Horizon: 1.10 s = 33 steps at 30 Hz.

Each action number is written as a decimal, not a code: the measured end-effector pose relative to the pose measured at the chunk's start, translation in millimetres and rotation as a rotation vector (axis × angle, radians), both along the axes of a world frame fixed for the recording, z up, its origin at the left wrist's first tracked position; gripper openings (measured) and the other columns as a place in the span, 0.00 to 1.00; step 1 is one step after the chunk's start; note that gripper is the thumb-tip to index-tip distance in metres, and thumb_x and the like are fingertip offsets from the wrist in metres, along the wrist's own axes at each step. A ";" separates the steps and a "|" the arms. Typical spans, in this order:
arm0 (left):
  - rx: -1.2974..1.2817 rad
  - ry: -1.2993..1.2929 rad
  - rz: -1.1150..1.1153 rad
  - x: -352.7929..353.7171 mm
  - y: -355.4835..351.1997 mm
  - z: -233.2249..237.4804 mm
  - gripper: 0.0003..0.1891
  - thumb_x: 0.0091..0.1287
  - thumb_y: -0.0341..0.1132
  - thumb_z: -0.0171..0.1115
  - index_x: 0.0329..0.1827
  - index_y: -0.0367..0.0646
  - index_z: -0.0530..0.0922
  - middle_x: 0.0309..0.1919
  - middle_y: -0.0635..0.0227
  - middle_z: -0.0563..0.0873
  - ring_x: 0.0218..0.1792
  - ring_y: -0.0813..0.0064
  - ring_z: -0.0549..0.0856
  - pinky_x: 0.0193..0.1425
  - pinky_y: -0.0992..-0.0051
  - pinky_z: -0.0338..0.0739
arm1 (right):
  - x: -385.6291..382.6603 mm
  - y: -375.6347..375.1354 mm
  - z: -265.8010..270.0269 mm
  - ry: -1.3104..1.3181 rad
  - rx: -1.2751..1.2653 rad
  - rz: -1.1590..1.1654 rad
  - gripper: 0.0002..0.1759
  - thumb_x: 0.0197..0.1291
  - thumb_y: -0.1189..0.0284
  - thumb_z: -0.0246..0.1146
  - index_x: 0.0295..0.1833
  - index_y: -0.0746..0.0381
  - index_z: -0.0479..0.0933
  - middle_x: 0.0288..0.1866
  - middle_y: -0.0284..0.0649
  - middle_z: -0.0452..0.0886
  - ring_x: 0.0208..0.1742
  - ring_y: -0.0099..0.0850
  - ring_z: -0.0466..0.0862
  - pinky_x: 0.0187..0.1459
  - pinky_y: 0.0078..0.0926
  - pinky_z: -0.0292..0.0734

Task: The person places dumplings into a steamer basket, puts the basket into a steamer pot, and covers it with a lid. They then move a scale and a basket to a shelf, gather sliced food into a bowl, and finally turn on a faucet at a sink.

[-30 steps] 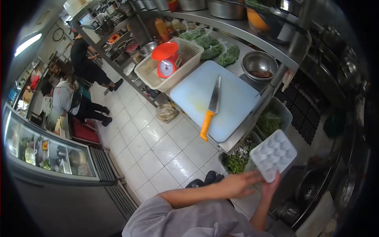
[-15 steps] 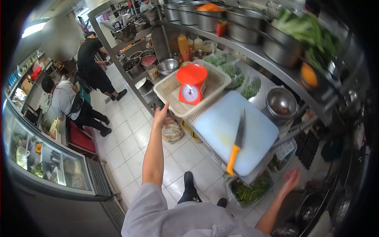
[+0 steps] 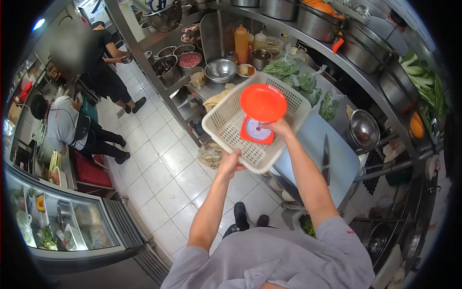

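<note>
My left hand (image 3: 231, 164) grips the near left edge of the cream plastic basket (image 3: 221, 126). Inside the basket stands a red kitchen scale (image 3: 263, 102) with a round pan and a white dial. The fingers of my right hand (image 3: 276, 127) are closed on the scale's body, just below the pan and beside the dial. To the right of the basket, a knife (image 3: 326, 159) lies on a pale blue cutting board (image 3: 310, 136); my right forearm crosses over the board and hides part of it and the knife's handle.
Bagged greens (image 3: 307, 82), metal bowls (image 3: 221, 70) and sauce bottles (image 3: 241, 43) stand on the counter behind the basket. Large pots line the shelf (image 3: 368, 79) above. Two people (image 3: 106, 62) work at the left; another person (image 3: 385, 29) is behind the shelf.
My right hand has moved from beyond the board's right side onto the scale. My left hand now grips the basket's edge, and the basket looks turned. The view has shifted.
</note>
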<state>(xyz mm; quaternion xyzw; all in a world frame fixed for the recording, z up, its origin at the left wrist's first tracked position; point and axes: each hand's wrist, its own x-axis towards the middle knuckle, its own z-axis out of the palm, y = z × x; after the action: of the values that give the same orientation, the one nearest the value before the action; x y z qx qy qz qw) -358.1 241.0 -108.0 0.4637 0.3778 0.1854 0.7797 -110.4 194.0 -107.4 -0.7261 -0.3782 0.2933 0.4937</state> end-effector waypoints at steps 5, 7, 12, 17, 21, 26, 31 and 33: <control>0.092 0.085 0.085 -46.5 -3.0 13.2 0.29 0.59 0.29 0.50 0.65 0.35 0.57 0.46 0.50 0.80 0.35 0.60 0.86 0.25 0.67 0.85 | 0.7 13.5 -23.6 0.317 0.068 0.069 0.38 0.48 0.75 0.72 0.66 0.61 0.65 0.63 0.41 0.73 0.61 0.32 0.75 0.56 0.30 0.74; 0.100 0.113 0.121 -69.6 -12.0 16.2 0.29 0.59 0.26 0.49 0.66 0.35 0.57 0.48 0.53 0.79 0.37 0.63 0.86 0.24 0.68 0.85 | -9.5 5.7 -40.6 0.486 0.109 0.066 0.38 0.48 0.75 0.72 0.66 0.61 0.65 0.63 0.41 0.73 0.61 0.32 0.75 0.56 0.31 0.74; 0.096 0.101 0.216 -116.7 -25.2 65.0 0.35 0.59 0.22 0.50 0.70 0.38 0.47 0.58 0.48 0.71 0.49 0.57 0.81 0.37 0.64 0.84 | -56.6 2.8 -74.5 0.893 0.230 0.065 0.38 0.48 0.76 0.72 0.66 0.61 0.65 0.63 0.40 0.73 0.61 0.32 0.75 0.57 0.32 0.73; 0.481 0.180 0.446 -148.5 -50.4 92.3 0.34 0.57 0.19 0.50 0.68 0.34 0.50 0.57 0.50 0.73 0.56 0.62 0.77 0.61 0.67 0.71 | -103.7 27.4 -89.1 1.170 0.253 0.150 0.37 0.48 0.76 0.71 0.66 0.60 0.65 0.63 0.40 0.73 0.61 0.32 0.75 0.58 0.32 0.73; 0.491 0.290 0.602 -163.6 -76.9 99.2 0.30 0.58 0.22 0.52 0.64 0.33 0.53 0.52 0.47 0.78 0.53 0.57 0.80 0.57 0.65 0.75 | -153.1 53.5 -90.6 1.331 0.186 0.302 0.37 0.49 0.76 0.71 0.66 0.60 0.66 0.62 0.40 0.73 0.61 0.32 0.75 0.58 0.33 0.72; 0.441 0.556 0.810 -189.8 -113.2 77.0 0.31 0.58 0.28 0.55 0.64 0.34 0.53 0.46 0.39 0.80 0.50 0.47 0.82 0.53 0.61 0.76 | -237.5 80.5 -84.1 1.484 0.029 0.535 0.36 0.49 0.76 0.71 0.66 0.59 0.66 0.62 0.40 0.73 0.61 0.32 0.75 0.59 0.34 0.72; 0.329 0.662 0.988 -227.8 -118.1 51.5 0.34 0.57 0.29 0.54 0.66 0.36 0.52 0.47 0.40 0.80 0.49 0.46 0.82 0.52 0.59 0.76 | -322.9 102.8 -87.9 1.553 -0.099 0.630 0.36 0.49 0.77 0.71 0.65 0.59 0.66 0.62 0.39 0.73 0.61 0.31 0.75 0.60 0.35 0.71; 0.348 0.652 1.041 -251.1 -107.2 40.9 0.34 0.57 0.29 0.54 0.67 0.37 0.51 0.47 0.40 0.80 0.49 0.46 0.82 0.52 0.59 0.76 | -356.0 121.1 -88.4 1.548 -0.140 0.672 0.36 0.49 0.77 0.71 0.65 0.58 0.67 0.62 0.39 0.73 0.61 0.31 0.75 0.60 0.35 0.71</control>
<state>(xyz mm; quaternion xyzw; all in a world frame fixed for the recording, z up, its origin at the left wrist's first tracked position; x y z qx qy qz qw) -609.1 133.8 -67.1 0.3721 0.7357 0.4480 0.3458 -466.3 315.1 -195.9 -0.1980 -0.1101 0.8618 0.4539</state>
